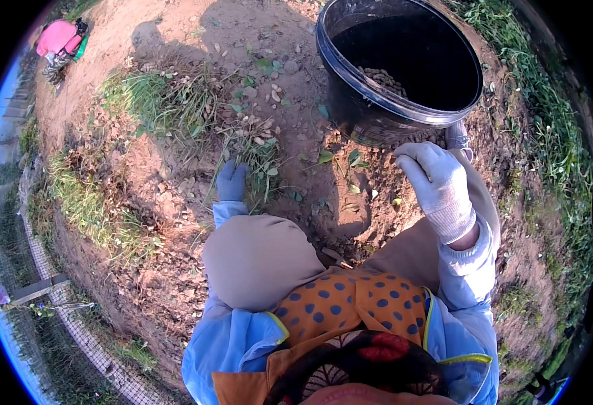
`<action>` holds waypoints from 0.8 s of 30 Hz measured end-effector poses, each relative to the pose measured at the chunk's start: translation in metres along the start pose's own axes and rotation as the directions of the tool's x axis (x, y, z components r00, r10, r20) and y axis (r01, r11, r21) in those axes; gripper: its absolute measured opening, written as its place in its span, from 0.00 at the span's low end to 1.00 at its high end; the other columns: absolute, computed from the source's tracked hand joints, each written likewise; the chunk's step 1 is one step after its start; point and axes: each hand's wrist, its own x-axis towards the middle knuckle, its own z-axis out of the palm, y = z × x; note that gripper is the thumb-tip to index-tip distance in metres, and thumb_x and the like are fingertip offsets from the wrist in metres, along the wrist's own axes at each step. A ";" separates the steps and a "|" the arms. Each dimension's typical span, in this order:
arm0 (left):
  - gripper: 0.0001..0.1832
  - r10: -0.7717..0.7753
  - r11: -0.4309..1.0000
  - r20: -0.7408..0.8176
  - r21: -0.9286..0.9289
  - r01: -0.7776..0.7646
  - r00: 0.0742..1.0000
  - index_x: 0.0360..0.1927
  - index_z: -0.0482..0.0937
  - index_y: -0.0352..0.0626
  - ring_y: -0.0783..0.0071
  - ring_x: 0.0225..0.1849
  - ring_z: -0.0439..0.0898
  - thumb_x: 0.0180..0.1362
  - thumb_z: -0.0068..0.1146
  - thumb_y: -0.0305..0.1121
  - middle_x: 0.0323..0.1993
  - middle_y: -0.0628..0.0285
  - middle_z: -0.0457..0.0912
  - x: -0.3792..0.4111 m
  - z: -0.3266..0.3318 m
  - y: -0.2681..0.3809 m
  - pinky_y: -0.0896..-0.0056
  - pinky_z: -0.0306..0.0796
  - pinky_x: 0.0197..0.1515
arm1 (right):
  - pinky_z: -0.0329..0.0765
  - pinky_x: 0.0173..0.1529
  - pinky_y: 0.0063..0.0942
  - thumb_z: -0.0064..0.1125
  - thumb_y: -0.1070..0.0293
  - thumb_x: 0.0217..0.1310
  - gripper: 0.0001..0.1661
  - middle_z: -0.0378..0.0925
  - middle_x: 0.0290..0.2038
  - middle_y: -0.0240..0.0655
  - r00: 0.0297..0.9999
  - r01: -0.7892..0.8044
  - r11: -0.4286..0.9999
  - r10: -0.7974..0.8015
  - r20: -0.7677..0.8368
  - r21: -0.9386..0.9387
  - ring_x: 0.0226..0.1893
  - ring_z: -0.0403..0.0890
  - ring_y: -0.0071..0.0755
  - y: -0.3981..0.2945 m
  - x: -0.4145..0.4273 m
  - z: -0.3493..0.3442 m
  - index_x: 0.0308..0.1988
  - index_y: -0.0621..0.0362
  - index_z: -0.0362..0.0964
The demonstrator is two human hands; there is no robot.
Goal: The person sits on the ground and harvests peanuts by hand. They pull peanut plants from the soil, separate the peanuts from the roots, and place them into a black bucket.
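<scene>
My left hand (231, 181), in a grey-blue glove, is low against the stems and leaves of an uprooted peanut plant (262, 169). Its fingers point away from me; whether they grip the stems is not clear. Pale peanut pods (252, 125) show at the plant's far end. My right hand (432, 182), in a white knit glove, is raised over my right leg on the near side of a large black bucket (377, 114). Its fingers are bent, and I cannot see if anything is between them. Peanuts (383, 81) lie inside the bucket.
A heap of pulled peanut plants (170, 98) lies ahead on the left, another pile (91, 195) farther left. Loose pods (275, 93) dot the soil. Green plants (544, 116) line the right; a mesh fence (64, 298) runs along the left. Another person (58, 43) is at the far left.
</scene>
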 end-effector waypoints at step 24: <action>0.04 -0.136 0.834 -0.445 -0.534 -0.140 0.885 0.35 0.80 0.44 0.84 0.28 0.67 0.61 0.62 0.31 0.27 0.73 0.75 -0.068 -0.072 0.007 0.76 0.60 0.31 | 0.79 0.45 0.35 0.60 0.73 0.63 0.07 0.83 0.36 0.42 0.986 0.039 0.997 -0.028 0.165 -0.068 0.38 0.84 0.45 0.011 0.007 0.023 0.40 0.63 0.80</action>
